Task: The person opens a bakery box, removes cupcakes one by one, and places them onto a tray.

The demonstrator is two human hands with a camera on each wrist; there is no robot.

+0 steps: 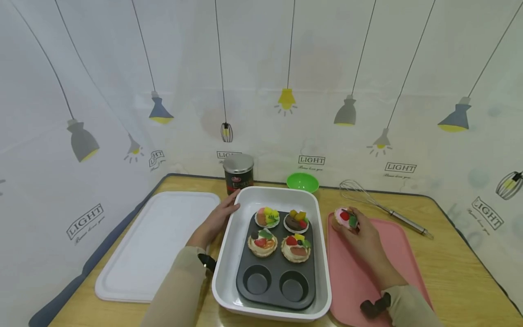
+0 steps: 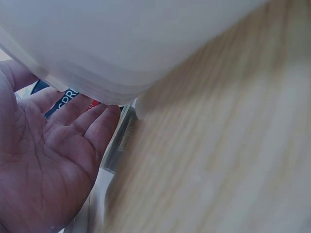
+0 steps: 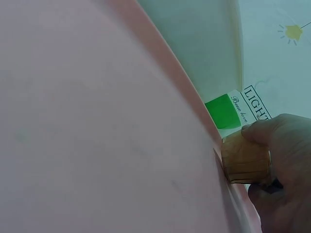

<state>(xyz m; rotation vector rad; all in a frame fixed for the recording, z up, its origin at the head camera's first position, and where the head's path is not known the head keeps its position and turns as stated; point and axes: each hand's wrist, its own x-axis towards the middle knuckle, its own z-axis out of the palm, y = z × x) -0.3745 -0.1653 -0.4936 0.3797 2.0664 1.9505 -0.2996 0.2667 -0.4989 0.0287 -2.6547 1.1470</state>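
Note:
My right hand (image 1: 367, 240) pinches a cupcake (image 1: 344, 218) with pink topping, red fruit and a green leaf over the far end of a pink tray (image 1: 351, 281). In the right wrist view, thumb and fingers hold the brown pleated side of the cupcake (image 3: 245, 158), low against the tray's edge. With fairly straight fingers, my left hand (image 1: 214, 222) touches the far left side of a white basin (image 1: 222, 268); the left wrist view shows its palm. Inside the basin lies a dark muffin tin (image 1: 275, 277). Fruit-topped tarts (image 1: 263, 243) fill its far and middle rows; its two nearest cups are empty.
A white tray (image 1: 155, 245) lies left of the basin. Behind stand a dark can (image 1: 239, 175) with a silver lid and a green bowl (image 1: 302, 182). A whisk (image 1: 384, 209) lies at the back right, beyond the pink tray. Printed cloth (image 1: 261, 68) walls the table's back.

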